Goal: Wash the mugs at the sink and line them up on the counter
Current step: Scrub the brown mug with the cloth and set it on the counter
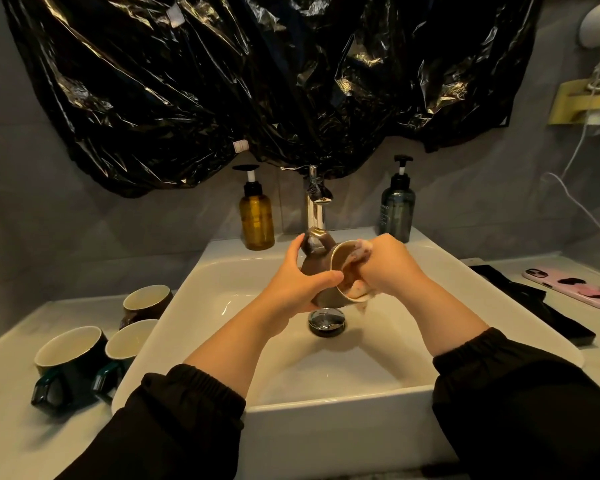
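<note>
— Brown mug (317,275), where was it when the shutter fell?
— Over the white sink (222,261), tipped on its side just below the chrome tap (314,206) and above the drain plug (326,320), its mouth turned toward the person's right.
— And the hands?
— The left hand (298,285) gripped the mug's body, thumb laid along it near the rim, fingers curled round the far side by the handle. The right hand (388,268) was closed round a soapy sponge (357,289) pushed into the mug's mouth, suds on the fingers. Black sleeves ended short of both wrists.
— Other mugs in frame?
— Three, on the pale counter (14,427) left of the basin: a second brown mug (146,303) farthest back, a dark green mug (70,355) nearest the camera, and another green mug (129,341) to its right, just beside the sink's outer wall.
— Anything behind the tap?
— An amber pump bottle (257,220) stood to its left and a grey-green pump bottle (397,211) to its right, both on the sink's back ledge, under black plastic sheeting (257,81) hung on the wall. A phone (572,287) in a pink case lay on the counter at far right, near a black object (534,306)
</note>
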### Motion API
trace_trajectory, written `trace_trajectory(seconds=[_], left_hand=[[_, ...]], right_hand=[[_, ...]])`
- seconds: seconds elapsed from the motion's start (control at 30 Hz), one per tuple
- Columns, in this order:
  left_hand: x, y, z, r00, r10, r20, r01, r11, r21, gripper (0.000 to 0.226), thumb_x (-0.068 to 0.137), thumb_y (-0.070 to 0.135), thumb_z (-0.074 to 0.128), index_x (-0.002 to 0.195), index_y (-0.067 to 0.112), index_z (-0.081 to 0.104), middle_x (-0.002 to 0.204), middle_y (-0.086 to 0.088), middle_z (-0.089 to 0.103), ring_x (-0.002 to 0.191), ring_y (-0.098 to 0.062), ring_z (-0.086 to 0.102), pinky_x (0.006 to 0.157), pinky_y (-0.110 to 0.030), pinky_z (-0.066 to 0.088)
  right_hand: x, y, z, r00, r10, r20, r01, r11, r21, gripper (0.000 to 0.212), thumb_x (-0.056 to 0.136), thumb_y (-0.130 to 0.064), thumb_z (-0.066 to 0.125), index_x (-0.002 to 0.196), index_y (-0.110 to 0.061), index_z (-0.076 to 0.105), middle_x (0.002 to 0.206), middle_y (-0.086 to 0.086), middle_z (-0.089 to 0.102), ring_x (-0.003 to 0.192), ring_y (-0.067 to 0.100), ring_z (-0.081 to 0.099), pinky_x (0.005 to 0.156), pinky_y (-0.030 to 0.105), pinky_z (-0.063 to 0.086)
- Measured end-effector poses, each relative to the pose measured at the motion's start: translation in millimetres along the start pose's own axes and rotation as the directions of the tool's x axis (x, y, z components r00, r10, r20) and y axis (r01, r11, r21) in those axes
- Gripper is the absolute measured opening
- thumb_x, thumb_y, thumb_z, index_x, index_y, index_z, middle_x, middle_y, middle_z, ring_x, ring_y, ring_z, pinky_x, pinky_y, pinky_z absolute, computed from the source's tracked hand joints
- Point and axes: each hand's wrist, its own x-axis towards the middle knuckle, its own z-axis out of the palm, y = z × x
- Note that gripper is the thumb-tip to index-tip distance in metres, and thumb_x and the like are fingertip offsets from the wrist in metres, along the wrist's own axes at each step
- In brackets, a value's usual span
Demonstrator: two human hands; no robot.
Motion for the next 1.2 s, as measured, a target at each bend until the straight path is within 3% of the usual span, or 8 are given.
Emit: trace_trajectory(seconds=[0.13,0.23,0.3,0.47,0.7,0.9,1.07,1.2], left_hand=[[-4,-4,0,0.990,0.133,0.037,-0.138,0.958,0.252,0.090,0.076,0.030,0.077,0.143,0.037,0.017,0.144,-0.004,0.037,0.127,-0.024,0.043,0.102,-0.038,0.041],[-8,-3,-2,0.921,0.388,0.033,-0.336,0.748,0.572,0.037,0.078,0.040,0.073,0.107,0.029,0.051,0.111,0.006,0.053,0.102,-0.011,0.052,0.080,-0.019,0.044],[-11,-2,-1,0.931,0.356,0.088,-0.332,0.717,0.613,0.017,0.086,0.040,0.063,0.086,0.022,0.060,0.085,0.004,0.059,0.080,-0.012,0.054,0.067,-0.023,0.045],[-9,-2,0,0.976,0.159,0.150,-0.217,0.766,0.605,0.029,0.095,0.035,0.052,0.084,0.012,0.067,0.076,-0.001,0.063,0.073,-0.015,0.058,0.079,-0.037,0.052],[-10,0,5,0.947,0.319,0.035,-0.280,0.767,0.577,0.032,0.094,0.034,0.053,0.087,0.007,0.069,0.083,-0.011,0.067,0.081,-0.025,0.062,0.078,-0.044,0.054],[-6,-2,2,0.918,0.372,-0.134,-0.250,0.808,0.533,0.028,0.091,0.036,0.058,0.080,0.011,0.065,0.075,-0.007,0.063,0.077,-0.025,0.059,0.069,-0.040,0.051],[-2,-2,-5,0.895,0.394,-0.210,-0.223,0.802,0.553,0.029,0.092,0.037,0.057,0.070,0.018,0.056,0.064,0.002,0.053,0.065,-0.015,0.050,0.056,-0.025,0.040],[3,-3,-7,0.935,0.259,-0.245,-0.136,0.895,0.425,0.030,0.093,0.039,0.053,0.082,0.013,0.061,0.073,-0.002,0.057,0.069,-0.016,0.056,0.068,-0.032,0.053]], right_hand=[[-3,-1,-4,0.986,-0.084,-0.142,0.053,0.977,-0.208,0.015,0.086,-0.009,0.061,0.101,-0.010,0.066,0.097,0.010,0.066,0.085,0.026,0.060,0.068,0.030,0.046],[-9,-5,-8,0.977,-0.176,-0.120,0.117,0.914,-0.389,0.015,0.087,-0.012,0.060,0.102,-0.011,0.064,0.101,0.010,0.065,0.092,0.029,0.060,0.070,0.030,0.042],[-14,-10,-9,0.971,-0.227,-0.073,0.167,0.866,-0.472,0.017,0.089,-0.017,0.059,0.104,-0.011,0.063,0.102,0.010,0.064,0.096,0.029,0.060,0.072,0.031,0.043],[-19,-12,-7,0.938,-0.340,-0.069,0.256,0.814,-0.521,0.016,0.090,-0.016,0.056,0.103,-0.012,0.063,0.103,0.010,0.065,0.096,0.030,0.060,0.071,0.031,0.043],[-1,-4,2,0.967,-0.142,-0.211,0.105,0.979,-0.175,0.005,0.086,-0.013,0.062,0.083,-0.015,0.058,0.083,0.006,0.059,0.076,0.022,0.053,0.067,0.029,0.042],[-1,0,-3,0.966,0.132,0.221,-0.164,0.977,0.135,0.009,0.087,-0.007,0.062,0.090,-0.013,0.057,0.080,0.009,0.061,0.077,0.023,0.062,0.064,0.032,0.052],[-7,3,-4,0.872,0.036,0.488,-0.305,0.820,0.485,0.030,0.090,-0.020,0.063,0.117,-0.011,0.055,0.100,0.012,0.065,0.084,0.022,0.067,0.068,0.031,0.056],[-2,1,0,0.908,-0.096,0.408,-0.195,0.765,0.614,0.042,0.097,-0.047,0.046,0.124,-0.016,0.052,0.113,0.003,0.057,0.095,0.017,0.057,0.080,0.036,0.049]])
